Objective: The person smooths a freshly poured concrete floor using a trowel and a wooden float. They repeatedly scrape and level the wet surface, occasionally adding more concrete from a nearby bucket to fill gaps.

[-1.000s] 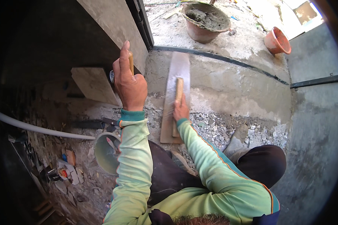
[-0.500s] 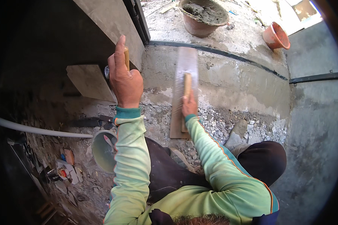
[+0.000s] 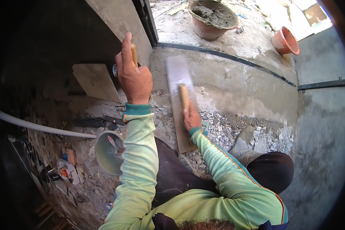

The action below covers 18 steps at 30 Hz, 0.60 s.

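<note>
My right hand (image 3: 191, 116) is closed round the wooden handle of a long, flat plastering trowel (image 3: 176, 68). Its blade lies over the damp cement strip (image 3: 226, 78), its far end leaning left and its near end over the gravel. Motion slightly blurs the blade. To the left, my left hand (image 3: 135, 82) is raised, wrapped round a tool with a wooden handle (image 3: 134, 55), index finger stretched along it. A bit of shiny metal shows beside those fingers; the rest of this tool is hidden, so its kind is unclear.
A flat board (image 3: 97, 82) leans left of my left hand. Below it stand a pale green bucket (image 3: 103, 161) and a white pipe (image 3: 46, 129). Beyond the dark metal rail (image 3: 226, 57) are a tub of wet mortar (image 3: 209, 30) and an orange bucket (image 3: 281, 42). A grey wall (image 3: 322, 126) rises right.
The plastering trowel has swung from nearly straight to leaning, its far end now further left. My left hand keeps its grip. The whole view has shifted slightly.
</note>
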Each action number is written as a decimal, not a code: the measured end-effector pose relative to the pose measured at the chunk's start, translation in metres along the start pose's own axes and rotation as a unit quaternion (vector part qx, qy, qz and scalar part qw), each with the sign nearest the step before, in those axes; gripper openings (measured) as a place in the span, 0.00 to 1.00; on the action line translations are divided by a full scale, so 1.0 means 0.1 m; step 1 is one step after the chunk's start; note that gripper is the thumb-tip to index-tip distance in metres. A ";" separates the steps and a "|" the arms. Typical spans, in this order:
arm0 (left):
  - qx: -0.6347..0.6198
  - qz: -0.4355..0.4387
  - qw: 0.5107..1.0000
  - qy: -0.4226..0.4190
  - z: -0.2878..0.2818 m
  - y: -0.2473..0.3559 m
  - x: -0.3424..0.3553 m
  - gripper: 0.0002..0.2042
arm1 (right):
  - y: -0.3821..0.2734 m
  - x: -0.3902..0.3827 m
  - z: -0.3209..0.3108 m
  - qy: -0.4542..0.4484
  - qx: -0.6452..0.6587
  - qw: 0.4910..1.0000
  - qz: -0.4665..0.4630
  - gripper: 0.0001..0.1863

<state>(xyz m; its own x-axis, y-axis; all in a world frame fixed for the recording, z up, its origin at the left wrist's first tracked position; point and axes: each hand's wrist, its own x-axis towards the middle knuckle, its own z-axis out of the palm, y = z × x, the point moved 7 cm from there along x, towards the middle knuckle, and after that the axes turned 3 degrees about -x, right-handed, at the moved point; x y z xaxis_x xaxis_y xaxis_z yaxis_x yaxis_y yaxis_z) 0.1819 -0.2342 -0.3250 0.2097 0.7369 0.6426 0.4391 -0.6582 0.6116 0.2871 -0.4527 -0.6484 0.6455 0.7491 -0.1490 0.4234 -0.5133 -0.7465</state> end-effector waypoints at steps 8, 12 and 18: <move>0.000 0.013 1.000 0.005 0.07 0.05 0.02 0.42 | -0.09 0.04 0.04 -0.093 -0.014 0.994 0.050 0.34; 0.003 0.006 0.998 0.056 -0.02 -0.03 0.07 0.43 | 0.01 -0.11 -0.04 -0.067 0.035 0.996 -0.056 0.33; -0.026 0.024 0.996 0.082 -0.06 0.08 0.06 0.44 | -0.18 0.59 0.27 -0.064 0.034 0.996 0.055 0.34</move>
<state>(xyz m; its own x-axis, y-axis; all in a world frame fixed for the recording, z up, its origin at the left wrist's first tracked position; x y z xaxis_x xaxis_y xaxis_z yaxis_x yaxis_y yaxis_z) 0.1814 -0.2359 -0.3133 0.0825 0.6725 0.7355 0.3844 -0.7024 0.5991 0.3003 -0.3885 -0.6614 0.5968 0.7399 -0.3104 0.3077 -0.5683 -0.7632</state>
